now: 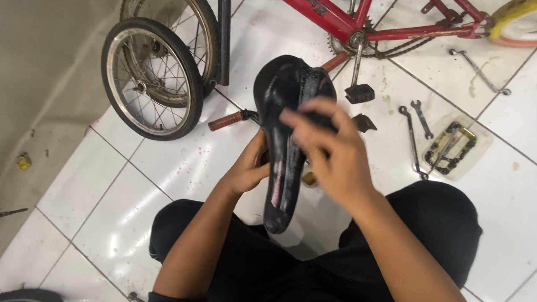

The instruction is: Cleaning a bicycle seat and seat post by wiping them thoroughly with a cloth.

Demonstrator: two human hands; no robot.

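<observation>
Black bicycle saddle (287,128) off the red frame (368,20) — left hand (247,168) grips it; right hand (328,147), loosely open, fingers rest on top.

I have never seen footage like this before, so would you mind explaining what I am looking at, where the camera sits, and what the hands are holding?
This is one picture from a camera worn on a person's head, looking down at their own two bare hands and their knees in dark trousers. No machine is involved.

The left hand grips a black bicycle saddle from the side, holding it up above the lap. The right hand lies over the top of the saddle with fingers spread; it is blurred.

Below is a white tiled floor. On it lie two small spoked wheels at the upper left, a red bicycle frame with its chain and pedal at the top, a few wrenches, and a clear tray of small parts to the right.
</observation>
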